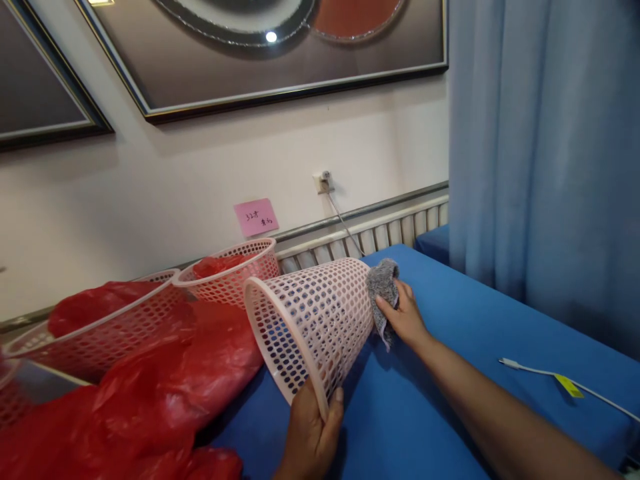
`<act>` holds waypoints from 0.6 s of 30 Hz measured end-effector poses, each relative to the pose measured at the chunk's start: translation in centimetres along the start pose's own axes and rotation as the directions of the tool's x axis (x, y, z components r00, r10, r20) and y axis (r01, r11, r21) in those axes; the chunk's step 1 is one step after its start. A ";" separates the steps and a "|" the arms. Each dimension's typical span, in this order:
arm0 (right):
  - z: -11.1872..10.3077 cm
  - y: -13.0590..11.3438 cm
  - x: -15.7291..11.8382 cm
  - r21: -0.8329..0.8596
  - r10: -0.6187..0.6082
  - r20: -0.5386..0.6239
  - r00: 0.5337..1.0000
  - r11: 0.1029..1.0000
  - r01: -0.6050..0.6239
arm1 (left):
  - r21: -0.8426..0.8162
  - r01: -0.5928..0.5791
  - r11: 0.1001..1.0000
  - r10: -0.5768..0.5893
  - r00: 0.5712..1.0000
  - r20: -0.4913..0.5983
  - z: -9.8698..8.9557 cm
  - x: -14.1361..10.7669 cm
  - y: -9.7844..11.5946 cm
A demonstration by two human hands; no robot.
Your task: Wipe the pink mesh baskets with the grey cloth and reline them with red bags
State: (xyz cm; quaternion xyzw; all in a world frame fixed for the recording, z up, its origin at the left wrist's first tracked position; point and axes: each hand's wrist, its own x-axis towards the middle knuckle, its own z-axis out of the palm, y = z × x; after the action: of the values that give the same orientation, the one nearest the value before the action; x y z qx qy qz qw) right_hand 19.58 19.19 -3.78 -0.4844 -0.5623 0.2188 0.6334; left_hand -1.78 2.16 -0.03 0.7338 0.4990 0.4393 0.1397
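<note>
Pink note (261, 215) w/ "32", L hand (309, 427) gripping basket (327, 313)

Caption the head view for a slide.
Left hand grips a tipped pink basket while the right hand holds a gray cloth at the basket's base.

The left hand (311, 432), low in view, grips with thumb (337, 405) pointing up; the bare right forearm (493, 407) slants forward to the right hand (407, 320), fingers (406, 292) bent in a pinch
</note>
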 end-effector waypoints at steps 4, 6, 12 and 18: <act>0.1 0.6 -0.3 -0.141 -0.037 0.080 0.996 0.989 0.048 | -0.055 0.065 0.996 -0.065 0.998 0.008 -0.1 0.2 -0.1; 0.3 1.0 -0.4 -0.136 -0.079 0.162 0.984 0.985 0.102 | -0.076 0.082 0.994 -0.082 0.997 -0.009 -0.2 0.2 -0.3; 0.0 1.1 0.5 -0.224 -0.253 0.179 0.951 0.931 0.290 | -0.108 0.127 0.986 -0.132 0.990 -0.041 -0.5 0.1 -0.8; -0.2 -3.6 -2.1 -0.197 -0.426 0.155 0.891 0.871 0.451 | -0.065 0.163 0.985 -0.164 0.986 -0.019 0.5 0.7 -0.9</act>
State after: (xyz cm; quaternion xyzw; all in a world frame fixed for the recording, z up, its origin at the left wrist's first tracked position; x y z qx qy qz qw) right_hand 18.27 15.82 -1.70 -0.4009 -0.7117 0.0289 0.5761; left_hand -1.85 3.35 -0.57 0.6804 0.5450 0.4506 0.1925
